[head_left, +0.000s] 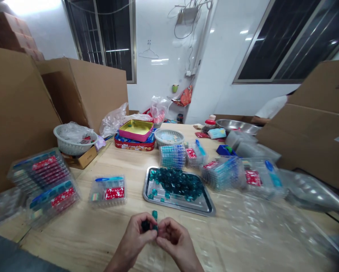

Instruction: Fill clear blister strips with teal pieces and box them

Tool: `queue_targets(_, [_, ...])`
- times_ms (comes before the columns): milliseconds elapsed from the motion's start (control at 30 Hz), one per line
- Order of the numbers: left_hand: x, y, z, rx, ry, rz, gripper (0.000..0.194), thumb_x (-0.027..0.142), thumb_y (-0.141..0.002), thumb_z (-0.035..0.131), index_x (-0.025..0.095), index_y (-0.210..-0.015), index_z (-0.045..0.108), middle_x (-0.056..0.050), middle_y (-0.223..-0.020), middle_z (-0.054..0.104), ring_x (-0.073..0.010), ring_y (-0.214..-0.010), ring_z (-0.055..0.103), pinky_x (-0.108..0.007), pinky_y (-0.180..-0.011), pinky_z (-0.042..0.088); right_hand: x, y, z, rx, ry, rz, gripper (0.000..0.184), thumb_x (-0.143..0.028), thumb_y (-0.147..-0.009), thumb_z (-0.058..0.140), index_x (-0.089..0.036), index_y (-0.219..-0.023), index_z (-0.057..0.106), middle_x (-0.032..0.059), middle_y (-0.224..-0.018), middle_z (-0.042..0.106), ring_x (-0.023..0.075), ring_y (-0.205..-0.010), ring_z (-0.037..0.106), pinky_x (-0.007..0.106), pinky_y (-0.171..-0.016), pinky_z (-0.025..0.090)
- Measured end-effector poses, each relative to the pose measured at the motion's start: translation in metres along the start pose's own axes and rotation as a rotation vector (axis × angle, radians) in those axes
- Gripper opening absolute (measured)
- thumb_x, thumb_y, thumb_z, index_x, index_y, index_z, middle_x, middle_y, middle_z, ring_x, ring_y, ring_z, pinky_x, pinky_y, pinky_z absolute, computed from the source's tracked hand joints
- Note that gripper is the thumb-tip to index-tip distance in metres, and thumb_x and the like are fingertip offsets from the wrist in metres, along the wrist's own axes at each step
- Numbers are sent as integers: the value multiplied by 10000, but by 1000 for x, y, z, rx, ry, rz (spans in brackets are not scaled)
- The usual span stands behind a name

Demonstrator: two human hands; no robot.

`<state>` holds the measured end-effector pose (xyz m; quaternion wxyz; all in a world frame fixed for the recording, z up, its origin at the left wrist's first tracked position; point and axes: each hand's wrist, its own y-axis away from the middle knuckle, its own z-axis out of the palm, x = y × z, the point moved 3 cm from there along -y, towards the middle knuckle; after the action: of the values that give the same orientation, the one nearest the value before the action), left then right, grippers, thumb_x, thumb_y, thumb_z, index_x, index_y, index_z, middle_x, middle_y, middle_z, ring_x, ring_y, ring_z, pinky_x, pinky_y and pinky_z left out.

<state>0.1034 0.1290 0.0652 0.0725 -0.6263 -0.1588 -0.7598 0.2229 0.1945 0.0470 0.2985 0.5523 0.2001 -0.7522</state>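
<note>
My left hand (136, 234) and my right hand (173, 236) meet at the table's near edge, fingers pinched together. Between them they hold small dark teal pieces (150, 223), one sticking up above the fingertips. Just beyond the hands lies a metal tray (205, 206) with a heap of the same teal pieces (177, 181). A clear plastic pack (108, 190) with a red card and a blue strip lies to the left of the tray.
Stacks of filled clear packs (46, 181) sit at the left, more packs (237, 173) at the right. Loose clear plastic shells (260, 230) cover the right of the wooden table. Baskets, tins, a steel bowl (237, 125) and big cardboard boxes (16, 113) stand around. A person in white (271, 107) is behind the right box.
</note>
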Motion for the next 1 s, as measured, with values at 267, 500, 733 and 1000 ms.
queue_targets(267, [-3, 8, -7, -41, 176, 33, 198, 97, -518, 584, 148, -709, 570, 25, -644, 522, -93, -595, 410, -197, -527, 293, 7, -2, 1, -34, -95, 196, 369, -430, -643, 756, -146, -869, 689, 48, -776, 654, 127, -652, 573, 246, -591, 492])
queue_targets(500, [0, 7, -6, -54, 91, 18, 161, 105, -543, 606, 148, -684, 541, 15, -654, 540, -111, -631, 459, -207, -561, 334, -1, -5, 9, -163, -74, 201, 308, -338, -540, 824, -133, -688, 649, -24, -561, 576, 78, -494, 500, 210, -521, 444])
queue_targets(733, [-10, 6, -4, -30, -40, -33, 160, 125, -560, 624, 144, -713, 580, 8, -647, 571, -137, -643, 509, -229, -592, 374, 1, -6, 6, -130, 61, 154, 184, -257, -623, 738, -149, -649, 591, -29, -531, 584, 103, -508, 532, 207, -538, 378])
queue_targets(1000, [-13, -10, -5, 135, -428, 22, 111, 72, -515, 506, 141, -548, 587, 35, -524, 475, -121, -567, 438, -223, -541, 311, -5, -12, 6, -156, 406, 71, 51, -126, -659, 522, -174, -646, 529, -39, -547, 524, 127, -531, 507, 216, -522, 347])
